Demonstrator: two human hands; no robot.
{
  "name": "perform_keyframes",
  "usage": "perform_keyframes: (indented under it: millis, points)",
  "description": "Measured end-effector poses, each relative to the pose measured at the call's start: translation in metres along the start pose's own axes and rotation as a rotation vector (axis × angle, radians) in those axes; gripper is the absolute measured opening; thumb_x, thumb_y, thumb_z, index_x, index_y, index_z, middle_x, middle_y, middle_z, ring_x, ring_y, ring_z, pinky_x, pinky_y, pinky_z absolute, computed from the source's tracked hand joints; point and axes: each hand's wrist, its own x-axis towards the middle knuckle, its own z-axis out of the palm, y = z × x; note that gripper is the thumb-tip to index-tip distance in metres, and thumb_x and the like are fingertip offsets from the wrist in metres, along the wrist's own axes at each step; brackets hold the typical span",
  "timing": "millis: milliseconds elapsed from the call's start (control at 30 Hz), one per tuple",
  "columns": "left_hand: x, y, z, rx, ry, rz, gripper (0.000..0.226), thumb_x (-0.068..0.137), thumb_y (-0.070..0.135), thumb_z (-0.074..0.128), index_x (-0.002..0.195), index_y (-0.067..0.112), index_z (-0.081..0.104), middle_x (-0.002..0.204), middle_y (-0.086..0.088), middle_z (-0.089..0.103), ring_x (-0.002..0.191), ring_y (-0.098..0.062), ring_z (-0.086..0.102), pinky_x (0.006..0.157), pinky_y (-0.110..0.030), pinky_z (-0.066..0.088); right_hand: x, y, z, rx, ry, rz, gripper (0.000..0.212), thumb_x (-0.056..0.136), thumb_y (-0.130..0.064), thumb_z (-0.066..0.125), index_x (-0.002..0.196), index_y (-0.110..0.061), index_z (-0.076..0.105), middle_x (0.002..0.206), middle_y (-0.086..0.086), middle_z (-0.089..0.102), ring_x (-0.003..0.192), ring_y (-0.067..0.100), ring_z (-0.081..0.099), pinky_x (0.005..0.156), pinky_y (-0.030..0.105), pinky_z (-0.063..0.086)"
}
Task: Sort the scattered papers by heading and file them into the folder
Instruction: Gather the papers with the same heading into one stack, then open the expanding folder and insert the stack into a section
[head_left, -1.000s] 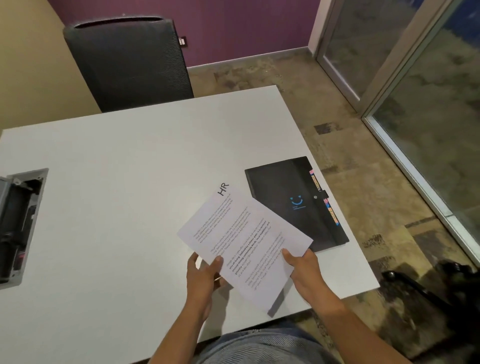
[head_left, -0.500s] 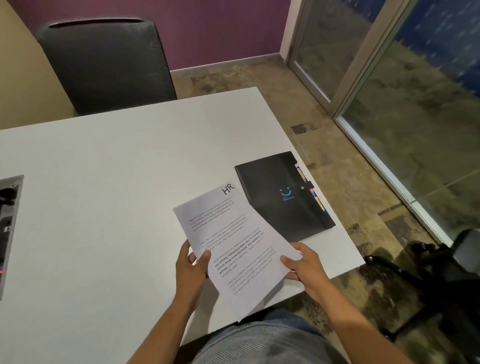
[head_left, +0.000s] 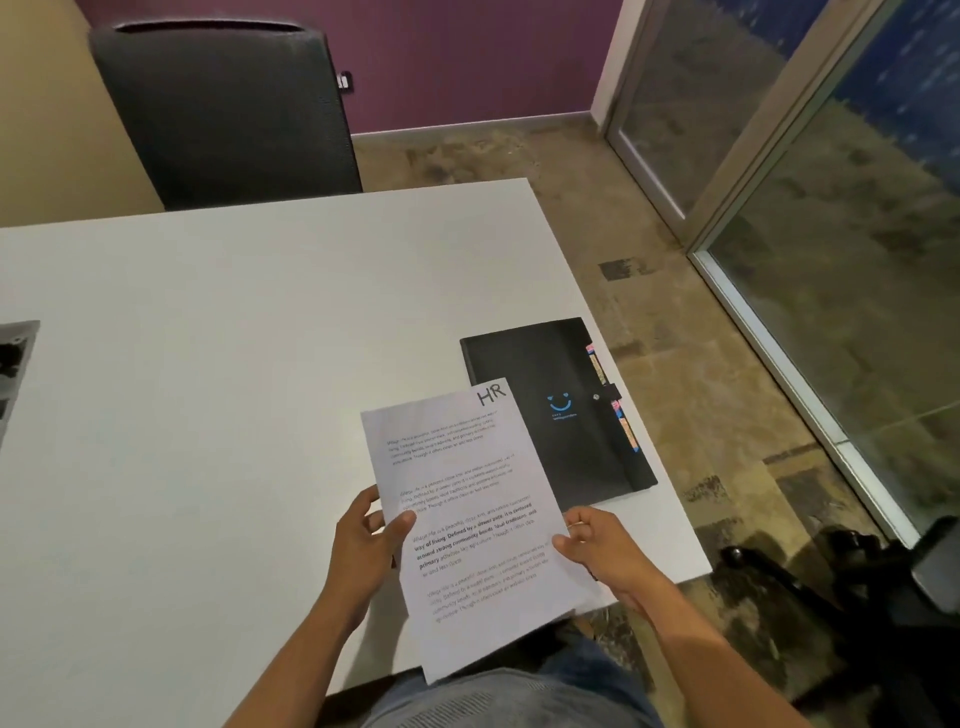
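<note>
The paper (head_left: 467, 525), headed "HR" in its top right corner, is held over the near edge of the counter (head_left: 208, 364), its top corner overlapping the near left part of the folder (head_left: 556, 410). Against 0.5 s ago it has turned more upright, so the heading now sits over the folder's cover rather than beside it. The left hand (head_left: 363, 545) grips the sheet's left edge, thumb on the printed face and fingers curled behind. The right hand (head_left: 597, 551) pinches the right edge, thumb on top, as it did before. Whether more than 1 sheet is held I cannot tell. The black folder lies shut and flat near the counter's right edge, a blue smile mark on its cover and coloured tabs along its right side, unmoved. A black chair (head_left: 228, 109) stands at the far side, and a grey cable box (head_left: 13, 374) shows at the left edge.
</note>
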Motion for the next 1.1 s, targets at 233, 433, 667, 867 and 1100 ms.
perform_keyframes:
  millis: [233,433,667,867,1100]
  points:
    - [0.014,0.008,0.083,0.009,0.237,-0.011,0.01,0.096,0.019,0.061,0.104,0.014,0.065,0.084,-0.013,0.074,0.075,-0.031,0.072,0.066,-0.04,0.059,0.032,0.031,-0.077,0.223,-0.023,-0.012,0.012,0.093,-0.009,0.065,0.104,-0.006,0.061,0.105,0.007,0.074,0.097,0.023,0.071,0.084,0.038,0.059]
    - [0.046,0.011,0.17,0.454,0.361,0.07,0.01,0.094,0.025,0.058,0.092,0.018,0.065,0.093,0.005,0.068,0.087,-0.02,0.065,0.077,-0.036,0.05,0.048,0.068,-0.17,0.335,0.056,-0.012,0.008,0.093,-0.003,0.063,0.101,-0.002,0.061,0.097,0.014,0.075,0.094,0.031,0.072,0.081,0.039,0.059]
    - [0.085,0.006,0.28,1.015,0.313,0.103,0.058,0.086,0.055,0.059,0.125,0.013,0.052,0.13,-0.013,0.049,0.118,-0.035,0.048,0.092,-0.049,0.044,0.055,0.11,-0.255,0.362,0.19,0.041,0.008,0.09,-0.001,0.066,0.095,-0.002,0.06,0.089,0.013,0.076,0.09,0.039,0.071,0.085,0.056,0.056]
    - [0.107,0.011,0.335,1.103,0.15,-0.131,0.099,0.079,0.078,0.047,0.151,0.019,0.013,0.162,-0.016,-0.004,0.144,-0.051,-0.005,0.104,-0.075,0.01,0.054,0.133,-0.286,0.412,0.247,0.024,0.028,0.084,-0.004,0.072,0.101,0.009,0.054,0.096,0.021,0.074,0.087,0.039,0.071,0.081,0.056,0.055]
    - [0.112,0.013,0.343,1.127,0.126,-0.194,0.11,0.076,0.075,0.057,0.153,0.021,0.0,0.16,-0.019,-0.017,0.142,-0.055,-0.011,0.105,-0.076,0.009,0.059,0.148,-0.309,0.437,0.299,0.001,0.009,0.09,0.003,0.065,0.096,0.001,0.059,0.09,0.018,0.075,0.079,0.035,0.071,0.071,0.041,0.056]
